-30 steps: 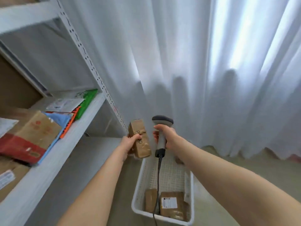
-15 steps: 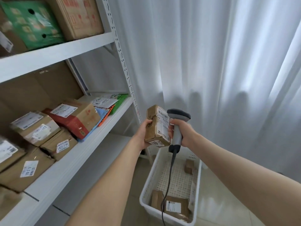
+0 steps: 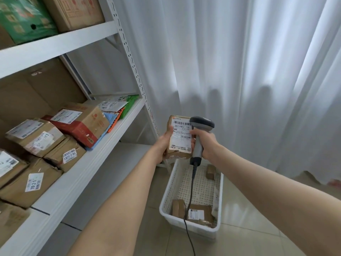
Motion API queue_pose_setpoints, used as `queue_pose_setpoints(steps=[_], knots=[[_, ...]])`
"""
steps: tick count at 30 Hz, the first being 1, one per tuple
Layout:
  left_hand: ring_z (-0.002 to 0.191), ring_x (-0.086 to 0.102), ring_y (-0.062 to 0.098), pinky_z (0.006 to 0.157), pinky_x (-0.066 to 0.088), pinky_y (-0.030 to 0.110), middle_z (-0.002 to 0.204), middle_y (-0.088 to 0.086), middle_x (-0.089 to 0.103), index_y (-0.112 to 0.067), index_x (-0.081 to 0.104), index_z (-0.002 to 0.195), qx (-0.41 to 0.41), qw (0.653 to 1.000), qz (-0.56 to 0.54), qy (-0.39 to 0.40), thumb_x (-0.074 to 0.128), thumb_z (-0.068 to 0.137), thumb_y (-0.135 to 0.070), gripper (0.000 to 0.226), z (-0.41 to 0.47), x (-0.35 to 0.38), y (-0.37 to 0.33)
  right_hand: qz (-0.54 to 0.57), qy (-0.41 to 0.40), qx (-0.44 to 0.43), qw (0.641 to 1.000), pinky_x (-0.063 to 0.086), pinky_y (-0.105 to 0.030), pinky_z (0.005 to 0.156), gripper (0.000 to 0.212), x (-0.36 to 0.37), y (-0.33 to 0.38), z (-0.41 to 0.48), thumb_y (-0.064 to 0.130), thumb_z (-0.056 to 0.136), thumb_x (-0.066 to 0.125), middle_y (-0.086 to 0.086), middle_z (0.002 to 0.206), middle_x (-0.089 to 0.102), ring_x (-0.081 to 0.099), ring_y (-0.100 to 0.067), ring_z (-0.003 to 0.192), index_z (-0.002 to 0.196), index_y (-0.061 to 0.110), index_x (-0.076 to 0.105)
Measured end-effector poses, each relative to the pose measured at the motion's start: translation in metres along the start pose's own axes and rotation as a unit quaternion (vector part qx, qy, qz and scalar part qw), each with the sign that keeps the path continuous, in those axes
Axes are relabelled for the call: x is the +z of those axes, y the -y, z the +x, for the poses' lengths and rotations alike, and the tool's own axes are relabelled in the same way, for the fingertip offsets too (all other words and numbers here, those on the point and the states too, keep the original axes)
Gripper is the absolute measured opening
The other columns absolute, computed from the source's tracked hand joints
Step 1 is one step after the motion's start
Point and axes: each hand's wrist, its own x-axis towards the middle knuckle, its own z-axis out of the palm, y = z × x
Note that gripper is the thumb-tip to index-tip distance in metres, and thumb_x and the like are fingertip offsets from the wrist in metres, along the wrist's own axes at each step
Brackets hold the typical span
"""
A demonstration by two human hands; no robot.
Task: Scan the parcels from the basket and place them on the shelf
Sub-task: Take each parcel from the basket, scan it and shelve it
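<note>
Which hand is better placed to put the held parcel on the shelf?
Left. The left hand holds the labelled parcel and is on the side of the shelf. The right hand grips the barcode scanner, farther from the shelf.

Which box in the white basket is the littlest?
The brown box alone at the basket's far end, by the curtain. The plain box and the labelled box lie together at the near end, both bigger.
</note>
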Motion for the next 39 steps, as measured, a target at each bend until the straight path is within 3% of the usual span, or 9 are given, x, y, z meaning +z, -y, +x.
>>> queue_pose_setpoints(steps=[3,6,8,10,16,22,28,34,39], knots=[[0.102,0.066,0.031,0.09,0.051,0.054,0.112,0.009,0.069,-0.028,0.046,0.13,-0.042,0.997,0.062,0.03,0.065,0.088,-0.032,0.046,0.001,-0.009,0.006,-0.006,-0.01,-0.004,1.0,0.056,-0.038,0.07,0.012,0.003,-0.004,-0.005,0.006,0.086,0.064,-0.013,0.081,0.068,0.063,-0.023,0.065,0.097,0.004,0.06],[0.1,0.066,0.029,0.088,0.052,0.055,0.11,0.008,0.069,-0.027,0.044,0.133,-0.038,0.998,0.055,0.0,0.063,0.089,-0.016,0.049,0.008,-0.016,0.012,-0.005,-0.006,-0.003,1.0,0.058,-0.034,0.059,0.015,0.002,-0.005,-0.013,0.007,0.087,0.063,-0.014,0.086,0.071,0.065,-0.019,0.058,0.102,0.004,0.061],[0.095,0.067,0.027,0.079,0.054,0.051,0.104,0.007,0.07,-0.02,0.042,0.136,-0.035,0.999,0.02,-0.026,0.063,0.09,-0.017,0.05,0.009,-0.016,0.015,-0.009,-0.016,-0.012,1.0,0.05,-0.027,0.05,0.006,-0.001,-0.005,-0.02,0.004,0.088,0.061,-0.01,0.075,0.068,0.059,-0.015,0.049,0.094,0.004,0.061],[0.087,0.067,0.023,0.071,0.053,0.045,0.099,0.006,0.069,-0.015,0.041,0.137,-0.031,0.998,0.002,-0.054,0.063,0.091,-0.017,0.052,0.011,-0.014,0.019,-0.027,-0.019,-0.015,0.999,0.046,-0.026,0.054,0.002,-0.003,-0.007,-0.027,0.003,0.087,0.06,-0.009,0.072,0.064,0.052,-0.014,0.05,0.087,0.004,0.059],[0.077,0.064,0.019,0.053,0.047,0.033,0.113,0.01,0.066,-0.017,0.034,0.143,-0.026,0.996,-0.042,-0.078,0.059,0.093,-0.012,0.056,0.018,-0.004,0.027,-0.114,-0.002,-0.001,0.994,0.045,-0.026,0.05,0.014,-0.014,-0.026,-0.042,0.007,0.085,0.064,-0.017,0.092,0.069,0.048,-0.014,0.051,0.099,0.002,0.062],[0.092,0.066,0.027,0.056,0.051,0.034,0.122,0.014,0.064,-0.013,0.04,0.139,-0.01,0.994,-0.06,-0.086,0.056,0.094,-0.005,0.048,0.022,0.005,0.029,-0.112,-0.011,0.0,0.994,0.043,-0.027,0.051,0.004,-0.023,-0.036,-0.051,0.006,0.087,0.061,-0.016,0.09,0.069,0.048,-0.016,0.052,0.09,0.006,0.061],[0.08,0.065,0.022,0.055,0.045,0.029,0.116,0.01,0.067,-0.016,0.043,0.134,0.0,0.994,-0.038,-0.104,0.058,0.094,-0.01,0.043,0.021,0.012,0.03,-0.118,-0.006,0.0,0.993,0.043,-0.027,0.05,0.002,-0.028,-0.034,-0.06,0.005,0.088,0.06,-0.015,0.08,0.068,0.046,-0.015,0.048,0.088,0.007,0.06],[0.097,0.066,0.028,0.053,0.048,0.028,0.122,0.011,0.064,-0.013,0.039,0.136,0.002,0.994,-0.024,-0.11,0.057,0.094,-0.008,0.046,0.018,0.011,0.03,-0.131,-0.008,0.012,0.991,0.044,-0.025,0.048,0.003,-0.029,-0.034,-0.063,0.007,0.088,0.06,-0.011,0.068,0.064,0.049,-0.014,0.046,0.086,0.005,0.061],[0.1,0.067,0.029,0.054,0.048,0.028,0.124,0.011,0.063,-0.015,0.039,0.138,0.009,0.994,-0.027,-0.109,0.057,0.094,-0.008,0.048,0.016,0.009,0.03,-0.126,-0.002,0.024,0.992,0.043,-0.023,0.045,0.004,-0.026,-0.033,-0.066,0.006,0.087,0.059,-0.008,0.059,0.057,0.048,-0.013,0.042,0.083,0.004,0.059]])
